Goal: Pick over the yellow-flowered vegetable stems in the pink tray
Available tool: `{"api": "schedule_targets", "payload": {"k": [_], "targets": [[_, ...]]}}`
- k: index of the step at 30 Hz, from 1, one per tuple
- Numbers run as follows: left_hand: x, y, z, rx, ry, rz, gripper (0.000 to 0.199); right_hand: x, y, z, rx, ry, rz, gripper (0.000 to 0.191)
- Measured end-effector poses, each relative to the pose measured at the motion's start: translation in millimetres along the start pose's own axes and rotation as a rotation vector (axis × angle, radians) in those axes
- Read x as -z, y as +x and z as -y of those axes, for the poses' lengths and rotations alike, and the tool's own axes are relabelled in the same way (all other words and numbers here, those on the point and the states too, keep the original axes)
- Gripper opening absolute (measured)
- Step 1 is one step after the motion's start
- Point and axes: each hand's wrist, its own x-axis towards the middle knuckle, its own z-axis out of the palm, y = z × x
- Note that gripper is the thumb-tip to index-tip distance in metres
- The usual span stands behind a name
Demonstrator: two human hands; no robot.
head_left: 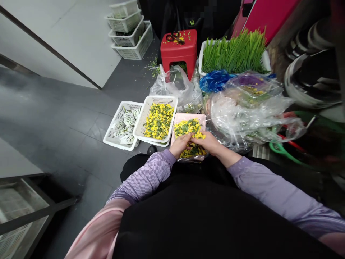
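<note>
My left hand (pixel 182 144) and my right hand (pixel 207 141) meet over a pink tray (pixel 176 118) filled with green-stemmed yellow flowers (pixel 188 126). The fingers of both hands are closed and their tips come together. Yellow blossoms show at the fingertips of my right hand. Whatever my left fingers pinch is too small or hidden to make out. Clear plastic shows at the near edge of the tray. Just left of it stands a white basket (pixel 138 131) holding a heap of similar yellow flowers (pixel 159 120).
Further left, a white basket (pixel 107 138) holds net-wrapped produce (pixel 129 118). A red stool (pixel 179 46) with scissors (pixel 175 37) stands ahead. Plastic bags (pixel 242 115) crowd the right, before a crate of green shoots (pixel 234 54). Stacked white baskets (pixel 130 41) stand by the wall.
</note>
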Motion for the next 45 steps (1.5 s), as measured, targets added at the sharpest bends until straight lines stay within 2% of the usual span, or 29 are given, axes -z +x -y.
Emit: {"api": "schedule_targets", "payload": {"k": [2,4,7,9,12,15,18,20,22,24,27,29,31,34,36,38,40,42,45], "targets": [[2.1,0,-1,-0.071,0.218,-0.029,0.04,6,2,4,-0.057,0.109,-0.001,0.025],[3.2,0,2,-0.212,0.548,-0.033,0.031,14,5,11,-0.143,0.246,0.002,0.02],[-1.5,-2,17,-0.395,1.021,0.052,0.016,22,7,18,-0.245,0.386,0.021,0.016],[-6.1,-2,28,-0.409,1.21,0.075,0.017,23,8,19,-0.256,0.409,0.021,0.015],[-6.8,0,35,-0.36,1.298,0.091,0.017,23,7,17,-0.226,0.359,-0.014,0.021],[0.7,2,28,-0.314,1.249,0.108,0.019,23,6,14,-0.18,0.232,-0.02,0.023],[8.8,-1,11,-0.301,1.108,0.13,0.015,22,5,9,-0.08,-0.037,0.029,0.026],[11.7,-4,0,-0.256,0.89,0.175,0.009,20,3,5,-0.003,-0.266,0.102,0.028],[12.3,-6,-9,-0.138,0.577,0.205,0.007,16,2,1,0.023,-0.402,0.205,0.029],[11.9,-7,-14,-0.012,0.259,0.192,0.009,12,-1,-2,0.004,-0.368,0.271,0.031],[12.0,-6,-16,0.056,-0.049,0.118,0.016,10,-2,-2,-0.076,-0.079,0.247,0.032],[12.8,-7,-16,0.063,-0.09,0.088,0.02,11,0,0,-0.178,0.133,0.216,0.03],[13.2,-8,-14,0.078,-0.045,0.155,0.023,12,2,3,-0.272,0.278,0.199,0.024],[11.7,-8,-9,0.028,0.087,0.309,0.024,14,4,6,-0.348,0.378,0.194,0.019],[9.1,-4,-2,-0.081,0.295,0.269,0.02,15,5,7,-0.392,0.43,0.167,0.018],[5.0,0,9,-0.209,0.62,0.14,0.016,17,5,9,-0.421,0.492,0.12,0.015],[-0.9,4,22,-0.305,0.943,0.075,0.015,19,5,11,-0.416,0.542,0.097,0.011],[-7.7,5,34,-0.345,1.174,0.1,0.019,22,5,14,-0.394,0.555,0.105,0.011],[-14.1,6,42,-0.322,1.358,0.14,0.022,23,5,16,-0.383,0.526,0.104,0.016]]}}
